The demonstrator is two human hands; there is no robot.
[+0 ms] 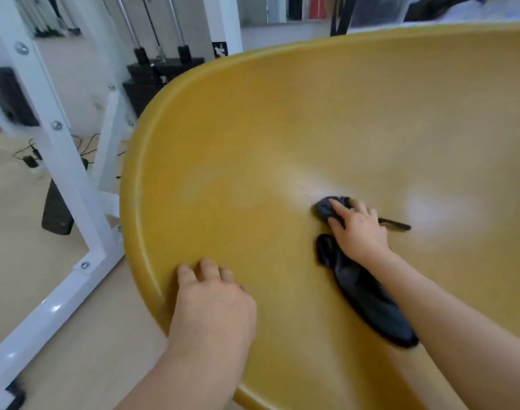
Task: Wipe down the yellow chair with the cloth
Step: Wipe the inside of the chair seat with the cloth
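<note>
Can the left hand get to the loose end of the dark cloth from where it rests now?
Probably yes. The left hand lies flat near the yellow chair's rim, and only bare seat lies between it and the cloth's trailing end. The right hand presses the other end.

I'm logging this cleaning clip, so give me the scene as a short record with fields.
surface: yellow chair, curved seat shell
tool: dark cloth, bunched under the palm, tail trailing along the forearm
right hand: pressing the cloth on the seat
left hand: flat on the seat near the rim, holding nothing
surroundings: white metal frame, black weight stack
</note>
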